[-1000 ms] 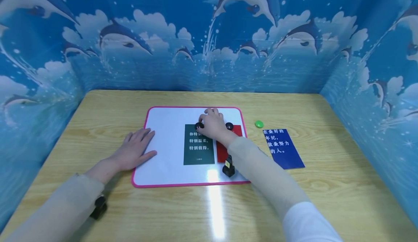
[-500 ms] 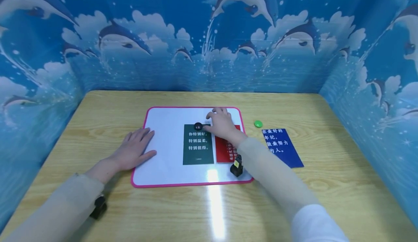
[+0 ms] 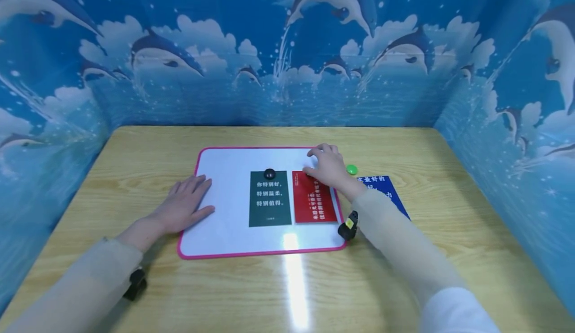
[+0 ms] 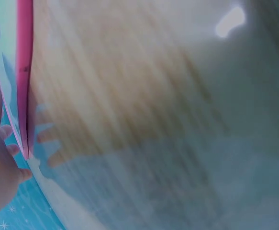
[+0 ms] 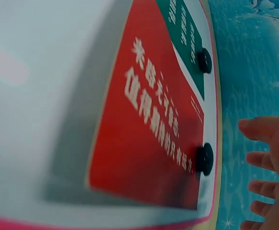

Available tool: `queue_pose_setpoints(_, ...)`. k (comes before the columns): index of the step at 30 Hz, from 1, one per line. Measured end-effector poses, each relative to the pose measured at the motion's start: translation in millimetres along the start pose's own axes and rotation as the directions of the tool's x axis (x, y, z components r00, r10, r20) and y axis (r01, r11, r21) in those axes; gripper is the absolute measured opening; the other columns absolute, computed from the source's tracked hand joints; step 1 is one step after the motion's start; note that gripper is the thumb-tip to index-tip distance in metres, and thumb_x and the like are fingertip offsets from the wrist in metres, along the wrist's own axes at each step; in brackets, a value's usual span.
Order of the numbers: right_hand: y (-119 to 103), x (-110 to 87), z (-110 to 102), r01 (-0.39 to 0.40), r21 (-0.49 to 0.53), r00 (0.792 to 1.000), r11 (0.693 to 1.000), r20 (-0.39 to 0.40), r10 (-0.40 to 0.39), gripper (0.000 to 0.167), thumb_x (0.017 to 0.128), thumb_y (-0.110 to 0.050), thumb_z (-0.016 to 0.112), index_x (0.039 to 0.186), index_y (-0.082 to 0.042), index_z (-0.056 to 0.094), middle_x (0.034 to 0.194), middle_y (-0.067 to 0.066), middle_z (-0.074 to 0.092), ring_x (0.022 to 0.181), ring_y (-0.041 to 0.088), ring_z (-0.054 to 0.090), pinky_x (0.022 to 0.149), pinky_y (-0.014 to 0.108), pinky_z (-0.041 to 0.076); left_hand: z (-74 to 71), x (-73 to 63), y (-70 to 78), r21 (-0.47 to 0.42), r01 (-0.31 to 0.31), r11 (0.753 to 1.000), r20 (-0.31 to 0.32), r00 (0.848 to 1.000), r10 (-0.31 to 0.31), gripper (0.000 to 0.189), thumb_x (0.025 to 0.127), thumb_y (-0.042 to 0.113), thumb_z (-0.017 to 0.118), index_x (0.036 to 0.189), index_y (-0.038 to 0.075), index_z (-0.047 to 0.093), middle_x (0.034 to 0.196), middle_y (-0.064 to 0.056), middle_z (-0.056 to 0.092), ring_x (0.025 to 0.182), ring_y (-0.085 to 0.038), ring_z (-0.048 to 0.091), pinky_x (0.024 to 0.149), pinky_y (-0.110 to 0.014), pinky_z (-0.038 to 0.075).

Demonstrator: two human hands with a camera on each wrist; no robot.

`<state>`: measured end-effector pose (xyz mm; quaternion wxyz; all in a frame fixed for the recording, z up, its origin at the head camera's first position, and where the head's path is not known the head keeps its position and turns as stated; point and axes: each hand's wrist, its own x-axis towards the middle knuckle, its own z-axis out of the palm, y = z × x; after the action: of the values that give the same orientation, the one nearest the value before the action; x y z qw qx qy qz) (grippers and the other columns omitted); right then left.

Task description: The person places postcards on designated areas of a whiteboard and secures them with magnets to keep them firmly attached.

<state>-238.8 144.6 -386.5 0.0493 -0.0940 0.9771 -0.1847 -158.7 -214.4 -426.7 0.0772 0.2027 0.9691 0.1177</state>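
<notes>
My left hand (image 3: pixel 186 204) lies with straight fingers on the left edge of a pink-rimmed whiteboard (image 3: pixel 229 173). On the board are a dark green card (image 3: pixel 269 213) with white writing and, beside it, a red card (image 3: pixel 310 205). A round black magnet (image 3: pixel 269 173) sits at the top of the green card. Another black magnet (image 5: pixel 206 159) holds the red card's top edge in the right wrist view; my hand mostly covers it in the head view. My right hand (image 3: pixel 330 167) hovers over the red card's upper right, fingers loosely spread and holding nothing.
Right of the board, a green magnet (image 3: pixel 352 169) lies on the wooden table (image 3: pixel 152 148). A blue card (image 3: pixel 382 185) with white writing is partly hidden behind the right forearm. A dolphin-print curtain (image 3: pixel 278 103) stands around the table's back and sides.
My right hand has let go of the black magnet on the green card and moved right, across the red card toward the board's right edge. The left hand stays in place.
</notes>
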Motion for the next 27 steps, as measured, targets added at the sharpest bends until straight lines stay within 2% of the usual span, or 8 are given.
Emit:
queue_pose_setpoints(10,33.2,-17.7,-20.2,-0.055,0.02,0.998,0.998,0.0,0.055,0.054,0.087,-0.031,0.065,0.132,-0.007,0.049,0.143,0.018,0.037,0.135,0.036,0.025,0.106,0.054,0.032,0.0,1.5,-2.6,-0.001,0.003,1.0,-0.004,1.0,-0.003,0.075,0.093,0.048,0.05,0.147,0.003,0.024,0.151,-0.023,0.021,0.14,-0.044,0.015,0.109,-0.066,0.012)
queue_pose_setpoints(13,46.7,-23.3,-23.1,-0.049,0.02,0.999,0.999,-0.012,0.05,0.054,0.088,-0.031,0.063,0.132,-0.005,0.048,0.142,0.02,0.036,0.134,0.039,0.025,0.106,0.056,0.031,-0.8,1.8,-2.3,-0.001,0.006,1.0,0.001,1.0,-0.006,0.076,0.092,0.049,0.05,0.147,0.003,0.024,0.151,-0.023,0.021,0.14,-0.044,0.014,0.109,-0.066,0.012)
queue_pose_setpoints(20,81.3,-36.6,-29.3,-0.053,-0.033,0.998,0.998,-0.041,0.052,0.054,0.088,-0.03,0.063,0.13,0.0,0.049,0.138,0.026,0.038,0.13,0.045,0.027,0.104,0.059,0.029,-1.6,2.0,-1.4,-0.005,0.004,1.0,-0.001,1.0,-0.004,0.075,0.092,0.048,0.05,0.147,0.003,0.025,0.151,-0.023,0.021,0.139,-0.044,0.015,0.109,-0.067,0.012)
queue_pose_setpoints(27,113.5,-51.7,-37.2,-0.114,-0.049,0.994,0.992,-0.006,0.113,0.059,0.088,-0.032,0.061,0.133,0.003,0.044,0.139,0.031,0.034,0.127,0.048,0.027,0.103,0.061,0.028,0.4,1.6,-3.2,0.003,0.0,1.0,-0.013,1.0,0.0,0.074,0.092,0.047,0.051,0.146,0.002,0.026,0.15,-0.024,0.022,0.139,-0.044,0.015,0.108,-0.066,0.013)
